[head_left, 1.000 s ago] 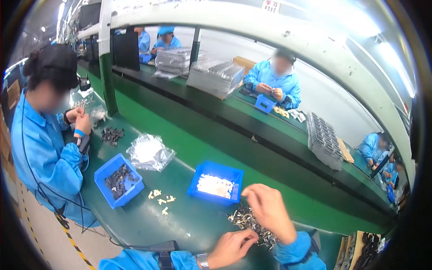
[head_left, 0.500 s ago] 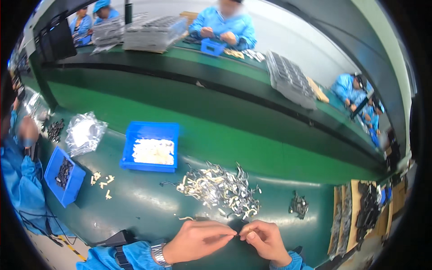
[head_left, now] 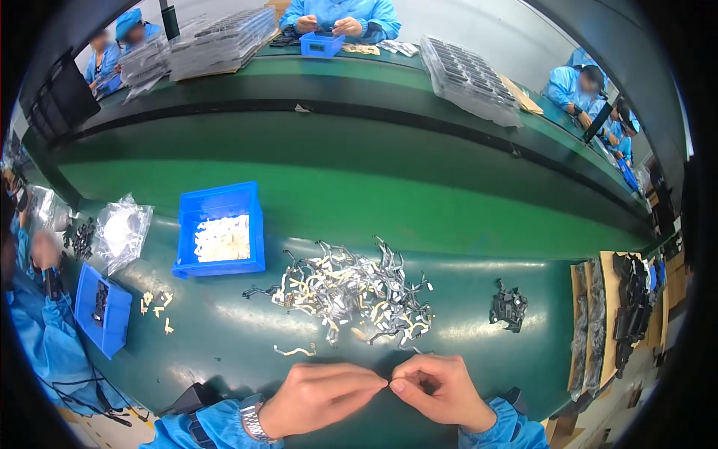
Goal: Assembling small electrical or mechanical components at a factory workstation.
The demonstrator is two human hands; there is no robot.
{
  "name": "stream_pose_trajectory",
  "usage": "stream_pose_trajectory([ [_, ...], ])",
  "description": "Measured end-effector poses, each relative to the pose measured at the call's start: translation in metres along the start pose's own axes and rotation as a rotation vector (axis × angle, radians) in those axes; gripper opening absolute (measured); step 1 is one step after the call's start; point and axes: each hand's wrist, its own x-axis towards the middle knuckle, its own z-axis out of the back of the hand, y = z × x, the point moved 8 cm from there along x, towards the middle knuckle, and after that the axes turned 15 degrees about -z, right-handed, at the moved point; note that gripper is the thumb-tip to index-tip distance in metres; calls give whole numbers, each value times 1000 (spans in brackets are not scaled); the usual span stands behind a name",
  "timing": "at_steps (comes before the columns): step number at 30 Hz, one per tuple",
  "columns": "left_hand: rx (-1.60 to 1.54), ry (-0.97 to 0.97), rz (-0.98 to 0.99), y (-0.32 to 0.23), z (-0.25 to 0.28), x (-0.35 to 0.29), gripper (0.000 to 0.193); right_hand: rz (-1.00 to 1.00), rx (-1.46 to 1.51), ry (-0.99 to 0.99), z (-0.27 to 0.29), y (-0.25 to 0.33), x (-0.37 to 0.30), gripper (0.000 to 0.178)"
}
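Note:
At the near side of the green table, my left hand [head_left: 323, 398] and my right hand [head_left: 443, 392] meet fingertip to fingertip. Both are closed in a pinch; whatever sits between the fingers is too small and hidden to name. Just beyond them lies a loose heap of small cables [head_left: 351, 292], grey, white and cream, with tiny connectors. A single cream cable [head_left: 295, 350] rests apart from the heap, beside my left hand. Farther right of my right hand is a small pile of black parts [head_left: 508, 307].
A blue bin [head_left: 258, 251] holds small white pieces; another blue bin [head_left: 118, 322] holds dark parts. Cream pieces [head_left: 155, 304] and a clear plastic bag [head_left: 124, 233] lie nearby. Cardboard trays of black parts [head_left: 627, 314] stand right. Co-workers sit left and beyond the green partition [head_left: 359, 165].
The view has shifted, so the bins and the cable heap appear somewhat farther left. My hands stay fingertip to fingertip, both still pinching.

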Motion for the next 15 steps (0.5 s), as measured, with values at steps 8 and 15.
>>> stream_pose_trajectory([
  [8, -83, -44, 129, -3, 5, -1, 18, 76, -182, -91, 2, 11, -2, 5],
  [15, -462, -14, 159, 0, -5, -3, 17, 729, -341, -199, -8, 36, -30, 4],
])
